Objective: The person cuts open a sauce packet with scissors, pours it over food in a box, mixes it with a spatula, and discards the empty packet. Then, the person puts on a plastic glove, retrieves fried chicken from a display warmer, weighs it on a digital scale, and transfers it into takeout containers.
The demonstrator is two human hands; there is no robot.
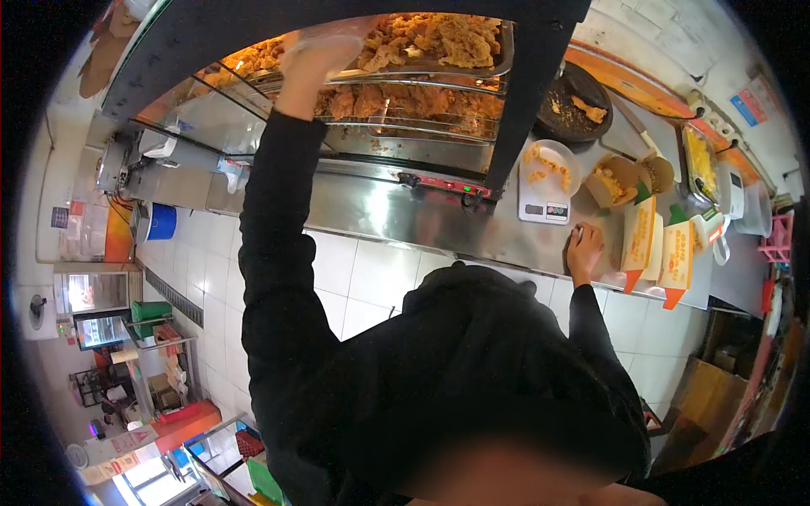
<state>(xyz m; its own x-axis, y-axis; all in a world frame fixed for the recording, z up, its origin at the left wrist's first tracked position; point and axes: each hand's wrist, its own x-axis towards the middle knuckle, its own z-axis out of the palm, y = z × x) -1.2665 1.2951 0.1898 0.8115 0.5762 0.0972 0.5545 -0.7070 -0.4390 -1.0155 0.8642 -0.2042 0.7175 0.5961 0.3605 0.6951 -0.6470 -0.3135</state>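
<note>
My left hand (321,57) reaches up into the lit warming cabinet, at the upper tray (506,61) of fried chicken (460,40). Clear plastic covers this hand, and its fingers are blurred, so their grip does not show. Low on the steel counter, below the scale, is my right hand (585,251) with its fingers curled; anything inside them is too small to make out. The white digital scale (542,211) carries a round pale dish (567,154) with small fried pieces. Open paper boxes (643,232) stand to the right of that hand.
More fried chicken (405,108) lies on the cabinet's lower rack. A dark round board (561,118) holds one fried piece, with a knife (634,125) beside it. A filled carton (614,179) and a tray of yellow food (699,160) stand farther right. A dark post separates cabinet and scale.
</note>
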